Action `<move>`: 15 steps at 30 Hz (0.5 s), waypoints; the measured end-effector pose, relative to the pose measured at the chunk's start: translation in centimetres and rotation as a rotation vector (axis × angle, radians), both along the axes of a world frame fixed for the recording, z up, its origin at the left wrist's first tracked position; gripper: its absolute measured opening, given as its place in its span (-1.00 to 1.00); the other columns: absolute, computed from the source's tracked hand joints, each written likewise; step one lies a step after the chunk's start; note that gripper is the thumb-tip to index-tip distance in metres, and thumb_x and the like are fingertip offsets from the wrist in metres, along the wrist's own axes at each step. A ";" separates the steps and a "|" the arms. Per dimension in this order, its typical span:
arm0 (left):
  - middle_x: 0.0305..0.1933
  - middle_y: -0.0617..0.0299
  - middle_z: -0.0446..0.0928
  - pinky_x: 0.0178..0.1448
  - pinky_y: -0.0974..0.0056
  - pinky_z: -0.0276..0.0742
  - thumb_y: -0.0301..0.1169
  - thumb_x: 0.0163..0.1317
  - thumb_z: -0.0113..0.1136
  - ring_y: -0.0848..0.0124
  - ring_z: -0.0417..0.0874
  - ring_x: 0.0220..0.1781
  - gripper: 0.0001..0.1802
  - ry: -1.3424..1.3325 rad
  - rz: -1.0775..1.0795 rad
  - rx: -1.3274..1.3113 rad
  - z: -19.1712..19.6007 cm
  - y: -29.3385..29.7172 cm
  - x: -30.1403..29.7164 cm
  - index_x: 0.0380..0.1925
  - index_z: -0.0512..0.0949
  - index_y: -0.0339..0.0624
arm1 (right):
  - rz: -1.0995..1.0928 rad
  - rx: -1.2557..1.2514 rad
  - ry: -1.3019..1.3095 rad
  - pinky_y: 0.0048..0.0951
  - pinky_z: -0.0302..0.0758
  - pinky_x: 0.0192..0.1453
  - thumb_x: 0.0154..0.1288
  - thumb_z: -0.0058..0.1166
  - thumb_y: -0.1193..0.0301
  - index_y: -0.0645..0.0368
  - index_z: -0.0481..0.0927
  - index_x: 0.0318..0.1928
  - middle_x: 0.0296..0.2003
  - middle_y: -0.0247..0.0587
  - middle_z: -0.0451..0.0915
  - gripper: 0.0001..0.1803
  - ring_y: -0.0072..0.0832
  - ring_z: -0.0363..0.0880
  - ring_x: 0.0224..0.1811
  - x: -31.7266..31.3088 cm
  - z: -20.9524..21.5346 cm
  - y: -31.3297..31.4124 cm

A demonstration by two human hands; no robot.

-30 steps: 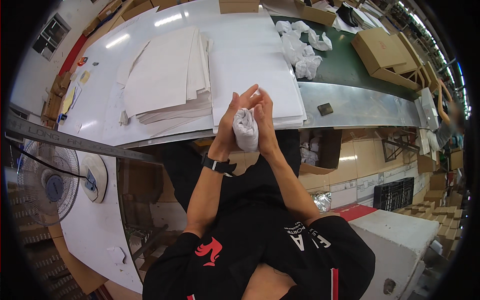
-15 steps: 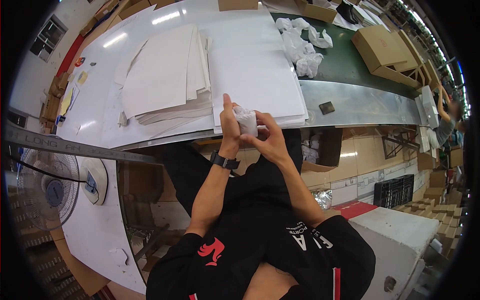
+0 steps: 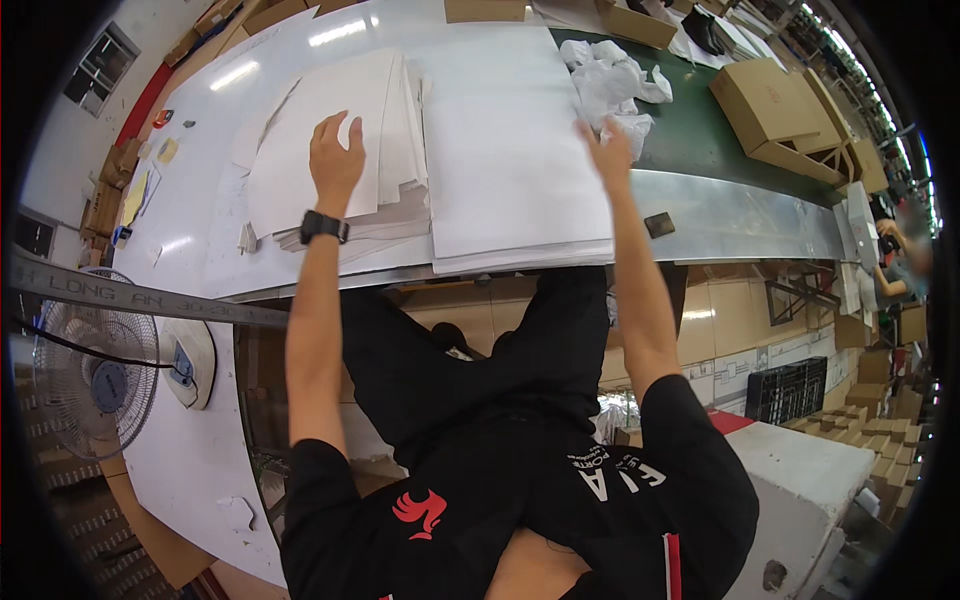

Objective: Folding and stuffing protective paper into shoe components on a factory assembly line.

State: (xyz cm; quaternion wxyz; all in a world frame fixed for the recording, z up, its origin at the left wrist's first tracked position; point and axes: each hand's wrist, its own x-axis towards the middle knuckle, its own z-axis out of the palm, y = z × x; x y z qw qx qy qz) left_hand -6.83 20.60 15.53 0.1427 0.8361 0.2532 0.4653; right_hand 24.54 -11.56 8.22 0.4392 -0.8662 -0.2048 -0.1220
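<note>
My left hand point(image 3: 336, 162) hovers over the left stack of off-white paper sheets point(image 3: 300, 195), thumb and fingers apart, holding nothing. Close by lies the right stack of smoother white sheets point(image 3: 515, 150), squared near the table's front edge. Just past that stack's right edge is my right hand point(image 3: 609, 158), slightly blurred, its fingers apart. It is beside the crumpled white paper bundles point(image 3: 610, 85) on the green surface and overlaps the nearest one. Whether it touches that bundle I cannot tell. What the bundles contain is hidden.
A small dark block point(image 3: 660, 225) lies on the metal strip point(image 3: 740, 210) at right. Behind it stands an open cardboard box point(image 3: 765, 105). A fan point(image 3: 95, 375) and a metal bar point(image 3: 150, 295) are at left. Another person point(image 3: 900, 255) works at far right.
Both hands held a white paper-wrapped bundle between them. They have since parted: the left moved up and left over the paper, the right moved to the bundles. Neither visibly holds it now.
</note>
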 end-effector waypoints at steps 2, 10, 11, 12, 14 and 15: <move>0.26 -0.06 0.56 0.39 -0.21 0.34 0.04 0.44 0.06 -0.13 0.44 0.38 -0.46 0.360 0.244 0.173 -4.0 5.0 -0.7 0.13 0.64 -0.14 | 0.197 -0.128 -0.089 0.03 0.29 0.44 0.12 0.36 -0.19 0.17 0.58 0.24 0.20 0.17 0.49 -0.16 0.02 0.40 0.35 -4.6 -4.5 1.8; 0.27 0.09 0.60 0.43 -0.21 0.29 0.01 0.49 -0.04 -0.14 0.46 0.36 -0.54 0.474 0.180 0.106 -8.9 7.3 -2.3 0.11 0.68 0.05 | 0.109 -0.375 -0.256 0.21 -0.03 0.55 0.33 0.15 0.01 0.05 0.64 0.16 0.31 0.06 0.40 -0.48 0.00 0.21 0.48 -11.3 -6.6 2.0; 0.15 0.06 0.65 0.32 -0.16 0.38 -0.03 0.49 -0.02 -0.13 0.54 0.24 -0.56 0.433 0.189 -0.022 -7.9 7.5 -1.3 0.07 0.69 0.01 | 0.097 -0.384 -0.256 0.21 -0.03 0.55 0.33 0.15 0.01 0.05 0.64 0.16 0.31 0.06 0.40 -0.48 0.00 0.21 0.48 -10.8 -6.7 1.6; 0.03 0.03 0.70 0.20 -0.10 0.48 -0.06 0.48 0.01 -0.12 0.63 0.12 -0.58 0.397 0.208 -0.148 -7.0 8.1 -1.2 0.03 0.70 -0.04 | 0.085 -0.376 -0.259 0.20 -0.03 0.55 0.33 0.15 0.02 0.05 0.64 0.16 0.31 0.06 0.41 -0.48 0.00 0.22 0.47 -10.8 -6.8 1.5; -0.03 -0.06 0.69 0.09 -0.08 0.55 -0.10 0.47 0.01 -0.08 0.69 0.00 -0.60 0.323 0.340 -0.193 -4.4 11.1 -1.1 -0.10 0.71 -0.13 | 0.079 -0.360 -0.262 0.18 -0.03 0.56 0.33 0.15 0.02 0.06 0.64 0.16 0.31 0.06 0.42 -0.48 -0.01 0.24 0.47 -10.8 -6.7 1.8; -0.02 -0.07 0.69 0.13 -0.12 0.54 -0.13 0.47 0.00 -0.13 0.68 0.00 -0.63 0.249 0.472 -0.238 -2.4 13.1 -1.8 -0.06 0.68 -0.09 | 0.086 -0.356 -0.268 0.17 -0.03 0.56 0.33 0.15 0.02 0.06 0.64 0.16 0.31 0.06 0.42 -0.47 -0.01 0.24 0.46 -11.0 -6.6 2.1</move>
